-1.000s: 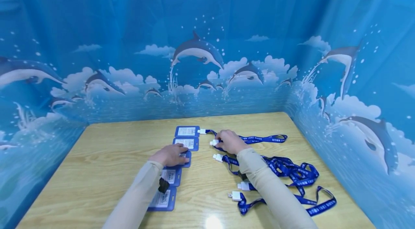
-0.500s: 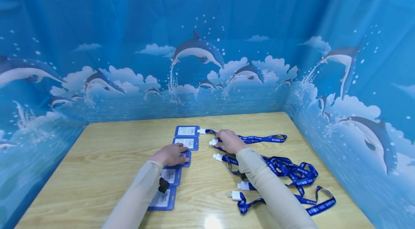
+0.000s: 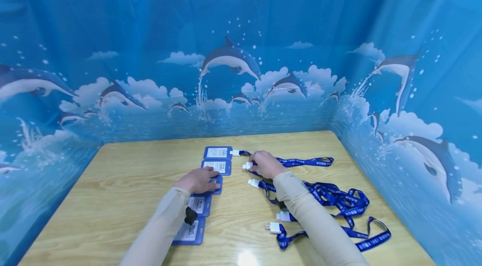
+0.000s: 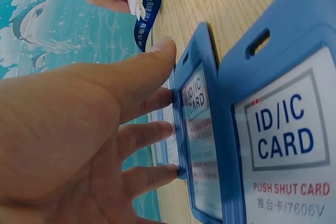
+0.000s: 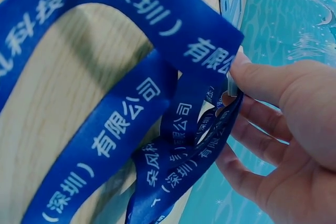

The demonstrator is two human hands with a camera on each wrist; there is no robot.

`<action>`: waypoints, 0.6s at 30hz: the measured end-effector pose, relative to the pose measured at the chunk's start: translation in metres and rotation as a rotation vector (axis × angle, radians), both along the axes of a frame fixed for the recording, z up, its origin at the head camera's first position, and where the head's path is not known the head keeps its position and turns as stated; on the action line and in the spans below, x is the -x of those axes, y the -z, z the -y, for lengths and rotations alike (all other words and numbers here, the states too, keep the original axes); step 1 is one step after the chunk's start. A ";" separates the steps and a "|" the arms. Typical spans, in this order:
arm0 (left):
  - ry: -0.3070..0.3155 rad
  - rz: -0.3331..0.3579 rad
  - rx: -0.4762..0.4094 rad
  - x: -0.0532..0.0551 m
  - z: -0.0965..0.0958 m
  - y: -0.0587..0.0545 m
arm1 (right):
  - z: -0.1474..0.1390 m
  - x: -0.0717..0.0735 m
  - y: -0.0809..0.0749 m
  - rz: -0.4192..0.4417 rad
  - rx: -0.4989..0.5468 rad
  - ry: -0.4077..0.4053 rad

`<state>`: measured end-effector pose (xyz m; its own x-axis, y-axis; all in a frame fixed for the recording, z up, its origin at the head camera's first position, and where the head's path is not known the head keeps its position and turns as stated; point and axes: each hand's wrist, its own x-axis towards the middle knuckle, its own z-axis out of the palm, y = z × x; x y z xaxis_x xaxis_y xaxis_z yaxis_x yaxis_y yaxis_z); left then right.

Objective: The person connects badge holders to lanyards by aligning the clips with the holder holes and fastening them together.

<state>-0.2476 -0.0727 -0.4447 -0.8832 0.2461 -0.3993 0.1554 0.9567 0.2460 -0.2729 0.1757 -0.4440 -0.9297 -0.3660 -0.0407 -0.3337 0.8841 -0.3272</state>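
Observation:
My left hand (image 3: 196,180) lies over the column of blue ID card holders, its fingers nearly straight. Its fingertips touch the second holder (image 3: 222,167), and its thumb reaches across the third holder (image 3: 218,180), which is partly hidden. In the left wrist view the fingertips meet the edge of a card holder (image 4: 199,129). Across a gap, my right hand (image 3: 266,164) pinches a blue lanyard by its white plastic clip (image 3: 247,166). The lanyard strap (image 5: 126,108) loops large through the right wrist view, past the thumb and fingers.
The farthest card holder (image 3: 218,152) has another lanyard's clip (image 3: 235,153) at its slot. Two more holders lie beneath and near the left forearm. Tangled lanyards (image 3: 342,201) spread around the right forearm, with loose clips (image 3: 275,227) pointing left. A dolphin-print curtain (image 3: 241,103) surrounds the wooden table (image 3: 124,182).

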 end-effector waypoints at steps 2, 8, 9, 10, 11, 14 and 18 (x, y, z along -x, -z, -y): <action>-0.002 0.000 -0.001 0.000 0.000 0.000 | 0.000 0.000 0.000 -0.005 -0.002 0.000; 0.005 -0.003 -0.001 -0.001 -0.001 -0.001 | 0.001 0.000 0.001 -0.021 -0.005 -0.012; 0.006 -0.003 0.000 -0.001 -0.001 -0.001 | 0.002 -0.001 0.001 -0.017 -0.003 -0.011; 0.006 -0.004 0.002 -0.001 0.000 0.000 | 0.002 -0.001 0.001 -0.015 -0.002 -0.010; 0.006 -0.004 0.003 -0.001 0.000 0.000 | 0.002 -0.001 0.001 -0.012 -0.001 -0.007; 0.008 -0.007 0.006 -0.001 0.000 0.000 | 0.002 -0.002 0.001 -0.005 -0.001 0.001; 0.001 -0.005 0.005 -0.001 -0.001 -0.001 | 0.003 -0.001 0.001 -0.013 -0.007 0.002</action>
